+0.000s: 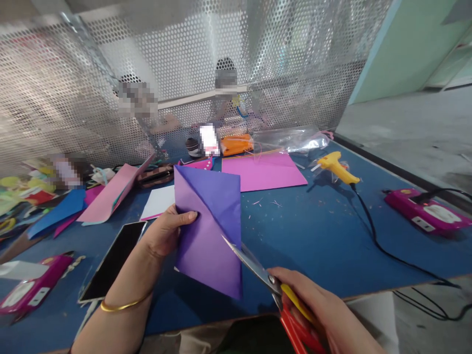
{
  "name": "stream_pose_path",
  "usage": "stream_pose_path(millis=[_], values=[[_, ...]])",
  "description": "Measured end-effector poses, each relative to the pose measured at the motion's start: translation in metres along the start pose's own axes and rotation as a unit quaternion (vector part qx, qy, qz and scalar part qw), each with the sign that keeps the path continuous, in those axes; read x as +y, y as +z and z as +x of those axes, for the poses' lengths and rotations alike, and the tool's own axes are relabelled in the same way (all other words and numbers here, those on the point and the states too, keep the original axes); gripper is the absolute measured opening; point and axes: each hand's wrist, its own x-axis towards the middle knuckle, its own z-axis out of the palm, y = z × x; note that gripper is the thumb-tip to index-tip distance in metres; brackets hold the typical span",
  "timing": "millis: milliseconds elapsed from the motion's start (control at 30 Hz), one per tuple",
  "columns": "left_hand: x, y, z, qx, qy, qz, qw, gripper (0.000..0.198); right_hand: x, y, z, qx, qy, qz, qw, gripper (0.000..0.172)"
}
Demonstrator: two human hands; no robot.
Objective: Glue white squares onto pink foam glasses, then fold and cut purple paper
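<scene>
My left hand [167, 230] pinches the left edge of a folded purple sheet of paper [206, 246], thumb on the front and fingers behind. The sheet is held up over the table, with a diagonal edge between its lighter and darker parts. My right hand [313, 300] grips scissors [271, 280] with red and yellow handles. One blade lies across the front of the purple sheet near its right edge; the other blade seems to be behind it, partly hidden.
A pink sheet [267, 172] lies behind, beside a yellow glue gun [337, 166] with a black cord. Magenta power strips [427, 211] lie on both sides. A dark-screened phone [114, 260] and coloured papers [110, 194] are at left. A perforated metal screen [177, 54] stands behind the blue table [295, 246].
</scene>
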Motion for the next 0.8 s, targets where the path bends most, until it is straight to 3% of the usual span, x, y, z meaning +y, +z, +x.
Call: stream_pose_path(millis=[300,533,800], values=[[-0.004,-0.003,0.004,-0.006,0.002,0.004,1.0,0.048,0.028,0.0,0.01,-0.072,-0.005,-0.017,0.997,0.078],[-0.004,0.001,0.002,0.011,-0.001,0.018,1.0,0.049,0.011,0.006,0.008,-0.02,0.039,0.005,0.999,0.068],[-0.005,0.003,0.001,0.015,0.002,0.01,1.0,0.049,0.001,0.002,0.005,-0.023,0.056,0.053,0.997,0.062]])
